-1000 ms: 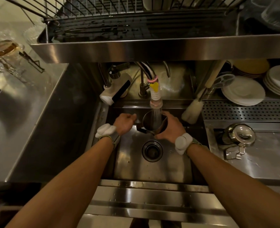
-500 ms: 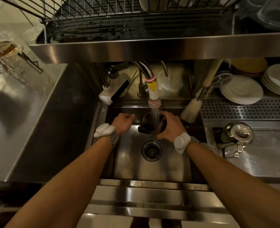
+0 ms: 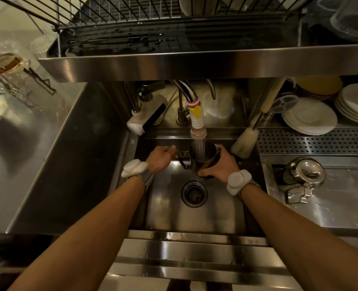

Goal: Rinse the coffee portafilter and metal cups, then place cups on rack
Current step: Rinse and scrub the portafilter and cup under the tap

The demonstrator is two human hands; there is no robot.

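1. Head view, object: the dark cylindrical stainless-steel cup [image 3: 203, 159] is held under the white ribbed tap nozzle [image 3: 198, 128], at 12 o'clock of the round sink drain [image 3: 194, 193]. Water streams into it.
2. Handling, as judged: rigid, wet and slippery, heavier as it fills. It is best held at the side handle and the wall.
3. The left hand [image 3: 161, 159], at 9 o'clock of the cup, is a curled fist, apparently pinching the handle.
4. The right hand [image 3: 221, 165], at 4 o'clock, wraps thumb and fingers round the wall.
5. The wire dish rack [image 3: 131, 19] lies at 12 o'clock, overhead.

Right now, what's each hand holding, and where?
Both hold the dark metal cup under the tap: left hand grips its side handle, right hand wraps its body.
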